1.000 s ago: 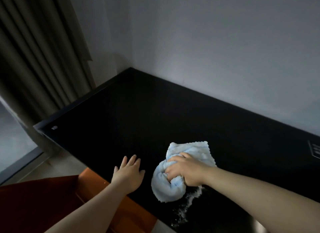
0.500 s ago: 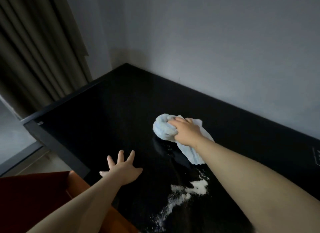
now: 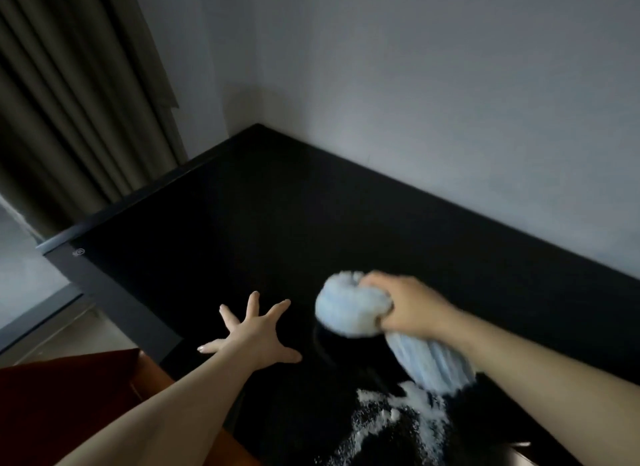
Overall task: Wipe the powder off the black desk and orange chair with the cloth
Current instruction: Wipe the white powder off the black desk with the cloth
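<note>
1. Orange chair (image 3: 152, 379): it stands at the lower left, against the front edge of the desk. The light is too dim to tell whether powder lies on it.
2. Left hand (image 3: 252, 337): your fingers are straight and fanned wide and hold nothing. The hand is over the desk near its front edge. Whether it bears on the surface cannot be told.
3. Black desk (image 3: 242, 223): the top looks hard and glossy. Expect powder to slide on it rather than cling.
4. Cloth (image 3: 353, 306): pale blue and bunched into a wad, just right of the left hand. A loose tail trails down to the powder. Treat it as soft, light and limp. Take hold at the bunched middle and gather the tail in so a broad pad faces down.
5. Right hand (image 3: 412, 309): your fingers are curled tight round the cloth. The view is blurred here.
6. Powder (image 3: 408, 413): a white patch lies on the desk near the front edge. It looks fine and loose, so a fast stroke would probably scatter it.
</note>
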A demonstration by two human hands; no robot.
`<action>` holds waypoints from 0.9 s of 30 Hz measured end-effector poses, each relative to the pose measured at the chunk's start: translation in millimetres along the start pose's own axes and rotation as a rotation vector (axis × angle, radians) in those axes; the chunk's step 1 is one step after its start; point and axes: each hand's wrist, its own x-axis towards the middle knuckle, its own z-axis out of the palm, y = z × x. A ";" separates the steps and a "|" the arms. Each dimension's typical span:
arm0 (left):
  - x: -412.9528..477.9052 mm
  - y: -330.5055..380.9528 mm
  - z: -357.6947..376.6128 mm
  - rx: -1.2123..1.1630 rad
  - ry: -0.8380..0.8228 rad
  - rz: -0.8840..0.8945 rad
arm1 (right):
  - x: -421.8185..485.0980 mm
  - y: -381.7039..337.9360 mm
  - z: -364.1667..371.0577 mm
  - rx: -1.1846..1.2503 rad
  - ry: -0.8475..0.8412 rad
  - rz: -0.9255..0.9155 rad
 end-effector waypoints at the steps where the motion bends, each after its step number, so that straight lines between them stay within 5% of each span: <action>1: -0.6 1.1 -3.1 0.000 -0.006 -0.002 | 14.3 2.7 -12.0 -0.003 0.093 0.044; 4: 0.0 3.7 -8.8 0.010 -0.025 0.003 | 61.1 14.1 -33.6 -0.093 0.219 0.240; 8: 2.1 2.5 -8.0 0.056 -0.008 -0.002 | 105.7 12.4 -10.1 -0.278 0.177 0.372; 13: 3.9 -0.4 -6.5 0.089 0.015 0.010 | 85.8 1.5 32.4 -0.523 0.116 0.094; 19: 2.9 -1.0 -3.9 0.090 0.007 0.018 | 6.0 12.1 43.8 -0.335 -0.093 -0.258; 21: 2.7 -4.5 1.3 0.101 0.008 0.046 | 7.5 32.0 25.3 -0.358 0.046 -0.105; 24: -0.7 -11.0 11.6 0.176 0.044 0.106 | 4.8 64.5 0.6 -0.529 0.270 0.363; 27: -6.6 -16.6 21.3 0.248 0.130 0.187 | -16.3 58.1 23.4 -0.555 0.328 0.404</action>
